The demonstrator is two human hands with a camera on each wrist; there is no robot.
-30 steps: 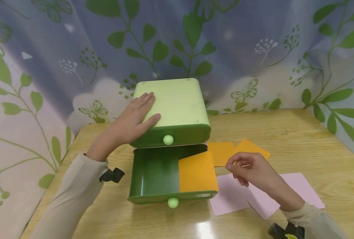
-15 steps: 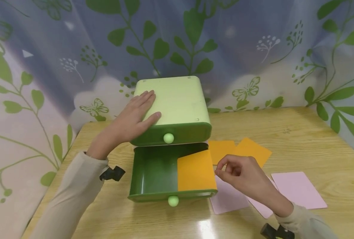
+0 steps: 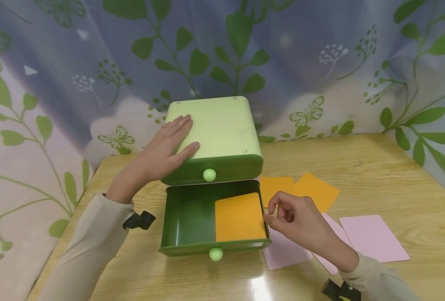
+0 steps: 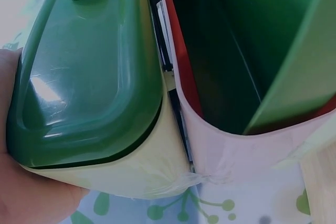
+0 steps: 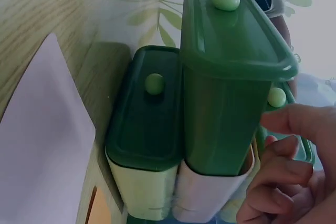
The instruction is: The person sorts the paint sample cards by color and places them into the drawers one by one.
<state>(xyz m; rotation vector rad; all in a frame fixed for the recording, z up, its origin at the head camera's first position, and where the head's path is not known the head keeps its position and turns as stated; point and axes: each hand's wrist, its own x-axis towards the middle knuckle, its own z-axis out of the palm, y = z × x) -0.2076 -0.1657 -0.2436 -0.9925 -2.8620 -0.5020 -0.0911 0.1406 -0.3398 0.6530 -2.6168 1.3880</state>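
My left hand [image 3: 162,152] rests spread on the pale green top [image 3: 218,125] of the drawer unit. Below the shut top drawer [image 3: 237,169], a green drawer [image 3: 192,217] stands pulled out. An orange card [image 3: 241,217] lies in its right part. Beside that drawer's right wall is my right hand [image 3: 305,221], fingers bent and thumb close to the rim, with nothing seen between them. In the right wrist view the right hand [image 5: 294,166] is next to the outside of the pulled-out drawer [image 5: 226,124]. The left hand [image 4: 31,192] touches the unit's side in the left wrist view.
Two orange cards [image 3: 276,188] lie on the wooden table [image 3: 376,179], right of the unit. Several pink cards [image 3: 374,238] lie nearer the front, partly under the right hand. A lower shut drawer [image 5: 144,114] shows in the right wrist view. Behind hangs a leaf-patterned curtain [image 3: 282,71].
My right hand has moved left to the drawer's right side. The orange card in the drawer has shifted left and sits lower inside. My left hand has stayed on the unit.
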